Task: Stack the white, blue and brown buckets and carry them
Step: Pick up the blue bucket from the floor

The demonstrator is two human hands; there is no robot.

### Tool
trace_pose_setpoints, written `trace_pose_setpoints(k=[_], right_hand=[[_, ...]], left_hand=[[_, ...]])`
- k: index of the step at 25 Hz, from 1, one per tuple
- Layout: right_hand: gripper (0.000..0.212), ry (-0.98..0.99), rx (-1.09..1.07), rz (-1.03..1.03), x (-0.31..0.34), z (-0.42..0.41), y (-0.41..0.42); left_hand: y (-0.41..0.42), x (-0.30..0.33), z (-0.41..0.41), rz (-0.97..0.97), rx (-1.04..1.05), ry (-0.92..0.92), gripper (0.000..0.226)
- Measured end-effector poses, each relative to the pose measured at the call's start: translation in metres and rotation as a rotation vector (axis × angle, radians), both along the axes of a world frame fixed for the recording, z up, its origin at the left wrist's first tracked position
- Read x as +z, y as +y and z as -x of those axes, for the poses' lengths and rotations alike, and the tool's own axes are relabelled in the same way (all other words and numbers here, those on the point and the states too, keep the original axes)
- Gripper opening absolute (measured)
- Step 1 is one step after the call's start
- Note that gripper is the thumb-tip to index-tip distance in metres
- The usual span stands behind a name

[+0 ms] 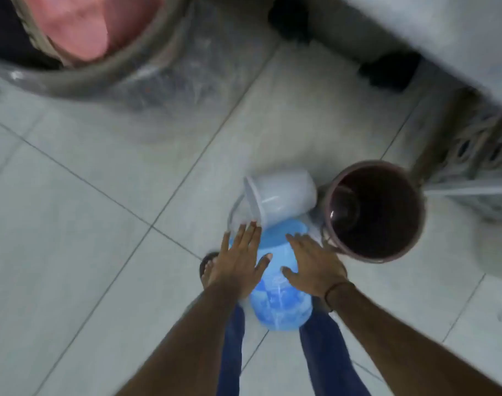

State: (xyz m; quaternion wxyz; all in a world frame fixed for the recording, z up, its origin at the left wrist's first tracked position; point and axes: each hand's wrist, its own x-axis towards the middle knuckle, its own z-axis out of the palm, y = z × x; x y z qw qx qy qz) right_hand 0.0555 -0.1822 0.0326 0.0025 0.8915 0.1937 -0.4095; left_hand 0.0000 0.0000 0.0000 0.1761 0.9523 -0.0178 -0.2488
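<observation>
Both forearms come in from the bottom edge, so that's the closest stuff to the lens, with blue trouser legs underneath them and a sandalled foot poking out by the left wrist. My left hand is spread flat, fingers loose and splayed, pressed against the left flank of the blue bucket; the fingertips reach up to the rim of the white bucket and seem to be just touching it. My right hand is also opened out, palm down on the right side of the blue one, not curled around anything, with a thin dark band at the wrist. So neither hand is really gripping, more like cupping the blue bucket from both sides. It stands on the tiled floor right between my legs. The white bucket is tipped over on its side, mouth facing left, resting on the far rim of the blue one and leaning against the brown bucket. That brown one stands upright just to the right, mouth open, dark inside. Farther back on the left is a big round tub wrapped in clear plastic with something pink in it. Everything's pretty motion-blurred, fair warning.
</observation>
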Motion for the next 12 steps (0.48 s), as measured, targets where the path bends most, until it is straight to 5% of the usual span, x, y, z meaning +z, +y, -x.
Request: trace_pose_setpoints(k=[5, 8, 12], right_hand=[[0.060, -0.124, 0.237, -0.012, -0.095, 0.013, -0.007], [0.030, -0.094, 0.316, -0.004, -0.078, 0.029, -0.017], [0.020, 0.013, 0.366, 0.004, -0.016, 0.084, -0.062]], left_hand=[[-0.012, -0.085, 0.033, 0.024, -0.078, 0.054, 0.054], [-0.029, -0.062, 0.061, 0.039, -0.088, -0.004, 0.042], [-0.074, -0.001, 0.121, 0.149, -0.116, 0.100, 0.032]])
